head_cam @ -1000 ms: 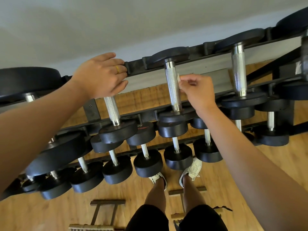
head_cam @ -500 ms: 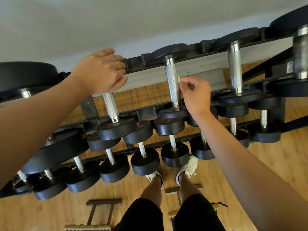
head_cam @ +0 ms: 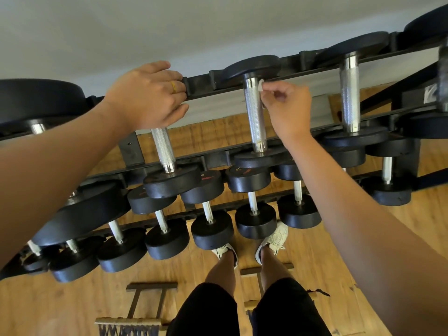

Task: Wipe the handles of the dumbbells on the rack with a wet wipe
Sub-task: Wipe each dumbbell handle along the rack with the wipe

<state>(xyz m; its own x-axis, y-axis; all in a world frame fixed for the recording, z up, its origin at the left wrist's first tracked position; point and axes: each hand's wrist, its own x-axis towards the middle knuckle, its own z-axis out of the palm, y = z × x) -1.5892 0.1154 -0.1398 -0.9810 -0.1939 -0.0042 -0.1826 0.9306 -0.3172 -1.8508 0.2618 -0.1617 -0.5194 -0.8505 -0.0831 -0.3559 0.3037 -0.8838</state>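
Note:
A black three-tier rack point(head_cam: 300, 57) holds black dumbbells with knurled chrome handles. My right hand point(head_cam: 287, 110) pinches a small white wet wipe point(head_cam: 260, 85) against the far end of the middle top-tier handle point(head_cam: 254, 115), just under its far weight. My left hand point(head_cam: 148, 95), with a gold ring, lies over the far end of the neighbouring handle point(head_cam: 163, 149) and the top rail, fingers curled over it. Another chrome handle point(head_cam: 349, 98) stands untouched to the right.
Lower tiers carry several smaller dumbbells point(head_cam: 211, 229) close above my feet point(head_cam: 272, 238). A large weight point(head_cam: 36, 100) sits at top left. Wooden frames point(head_cam: 148, 301) lie on the wood floor behind my legs. A pale wall is beyond the rack.
My right hand has slid the wipe up the middle handle from its mid-length toward the far weight. My left hand has stayed on its handle and rail.

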